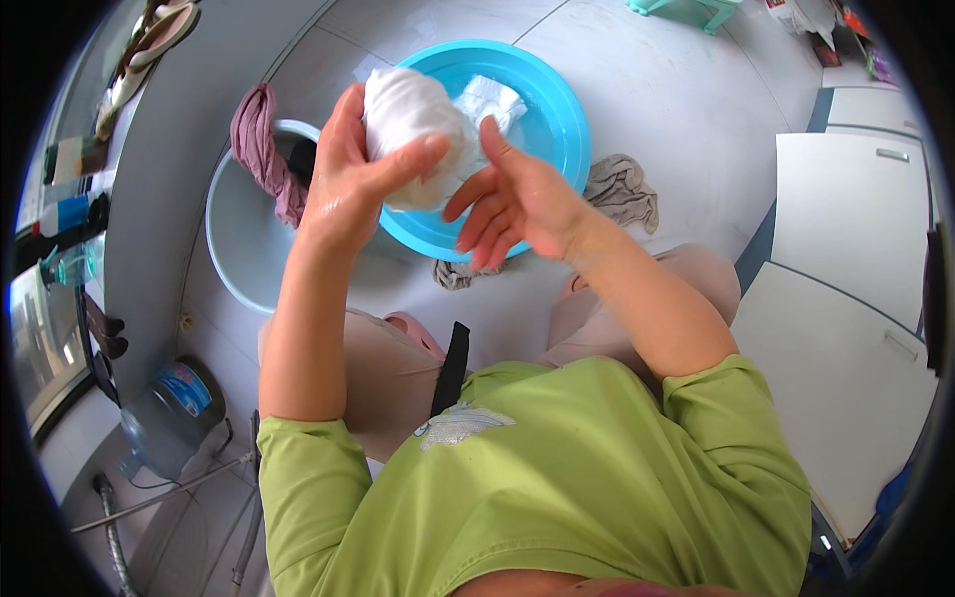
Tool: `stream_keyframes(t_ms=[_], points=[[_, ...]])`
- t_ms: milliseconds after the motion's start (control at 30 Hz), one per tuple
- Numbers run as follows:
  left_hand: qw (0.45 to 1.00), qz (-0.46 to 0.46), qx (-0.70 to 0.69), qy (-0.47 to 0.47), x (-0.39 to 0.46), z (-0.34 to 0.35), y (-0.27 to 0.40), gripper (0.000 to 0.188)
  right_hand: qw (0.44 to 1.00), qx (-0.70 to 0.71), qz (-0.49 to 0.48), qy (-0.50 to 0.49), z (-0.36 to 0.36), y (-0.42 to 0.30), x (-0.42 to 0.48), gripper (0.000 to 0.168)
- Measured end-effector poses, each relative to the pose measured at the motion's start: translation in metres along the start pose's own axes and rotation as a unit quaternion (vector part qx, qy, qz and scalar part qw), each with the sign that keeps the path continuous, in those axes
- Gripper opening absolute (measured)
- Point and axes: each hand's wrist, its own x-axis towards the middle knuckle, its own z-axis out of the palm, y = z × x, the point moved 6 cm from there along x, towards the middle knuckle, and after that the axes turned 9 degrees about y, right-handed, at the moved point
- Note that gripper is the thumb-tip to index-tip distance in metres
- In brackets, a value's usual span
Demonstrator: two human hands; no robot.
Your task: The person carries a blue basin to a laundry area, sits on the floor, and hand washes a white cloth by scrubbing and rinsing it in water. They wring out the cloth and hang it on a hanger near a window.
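My left hand holds a bunched white cloth above the left part of a blue plastic basin. To the right of the cloth, my right hand is raised with its fingers apart and holds nothing. Another white cloth lies inside the blue basin. A paler basin stands to the left, with a twisted pink cloth draped over its rim and something black inside it. My left wrist and forearm hide part of that basin.
A grey cloth lies on the floor right of the blue basin, and another by its near edge. White cabinets line the right side. A large water bottle and a metal stand are at the lower left. A turquoise stool stands beyond.
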Motion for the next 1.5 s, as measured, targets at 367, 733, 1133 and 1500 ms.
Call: stream_keyframes(t_ms=[367,733,1133,1500], points=[[0.936,0.207,0.266,-0.098,-0.044,0.016,0.022,0.05,0.877,0.344,0.046,-0.331,0.055,0.031,0.0,0.08],[0.813,0.316,0.484,-0.066,-0.07,0.051,0.047,0.034,0.822,0.533,0.017,-0.198,0.061,-0.004,-0.004,0.025],[0.803,-0.284,-0.522,0.053,-0.087,0.081,-0.115,0.071,0.737,0.638,0.082,-0.207,0.047,-0.021,-0.003,0.017],[0.659,-0.288,-0.693,-0.04,-0.012,0.104,-0.059,0.09,0.823,0.495,0.1,-0.258,0.036,0.019,-0.047,0.025]])
